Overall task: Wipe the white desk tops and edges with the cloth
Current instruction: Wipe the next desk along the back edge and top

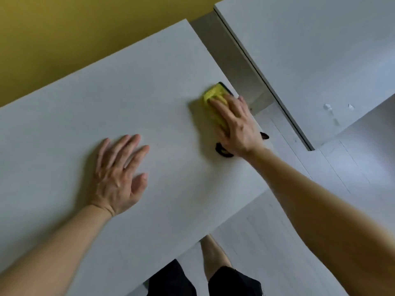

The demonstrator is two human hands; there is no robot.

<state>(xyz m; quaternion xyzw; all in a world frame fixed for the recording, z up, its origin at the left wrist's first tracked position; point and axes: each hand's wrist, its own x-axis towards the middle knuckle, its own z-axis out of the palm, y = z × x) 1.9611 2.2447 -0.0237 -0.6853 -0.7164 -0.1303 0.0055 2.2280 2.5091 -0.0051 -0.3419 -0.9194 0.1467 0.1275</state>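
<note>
Head view: right hand flat, fingers extended, pressing the yellow cloth onto the white desk close to its right edge; left hand spread flat on the top as a brace. Apply even palm pressure, overlap strokes, and run the cloth over the edge before addressing the second desk.

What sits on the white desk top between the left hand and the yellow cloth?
Nothing: the head view shows only bare white desk top between the left hand and the yellow cloth under the right hand.
</note>
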